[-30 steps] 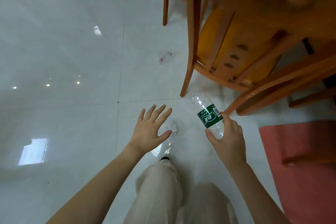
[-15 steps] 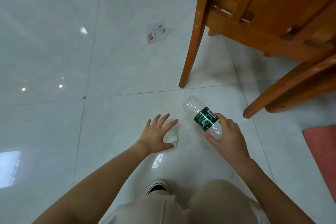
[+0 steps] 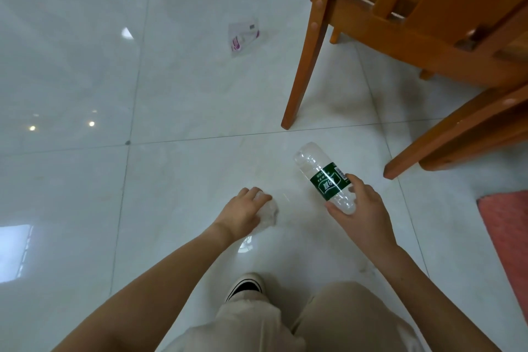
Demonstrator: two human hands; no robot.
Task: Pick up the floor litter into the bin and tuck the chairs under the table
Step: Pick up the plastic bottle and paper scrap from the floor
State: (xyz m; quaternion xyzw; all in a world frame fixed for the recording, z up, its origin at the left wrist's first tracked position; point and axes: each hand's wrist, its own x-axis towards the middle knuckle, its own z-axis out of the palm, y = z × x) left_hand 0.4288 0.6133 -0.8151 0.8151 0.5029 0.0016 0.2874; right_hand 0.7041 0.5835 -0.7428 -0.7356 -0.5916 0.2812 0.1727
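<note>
L hand (image 3: 243,211) down on white tile floor (image 3: 177,180), fingers curled over a crumpled clear plastic scrap (image 3: 271,213), gripping it. R hand (image 3: 361,208) just right of it, fingers & thumb wrapped round an empty clear bottle (image 3: 323,174) w/ green label, tilted, off the floor. Pink-printed wrapper (image 3: 244,36) lies far, left of wooden chair leg (image 3: 304,66)

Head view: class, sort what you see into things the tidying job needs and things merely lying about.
Job: bottle in right hand; crumpled plastic under left hand; pink-printed wrapper; wooden chair.
Lying about: red mat; shoe.
</note>
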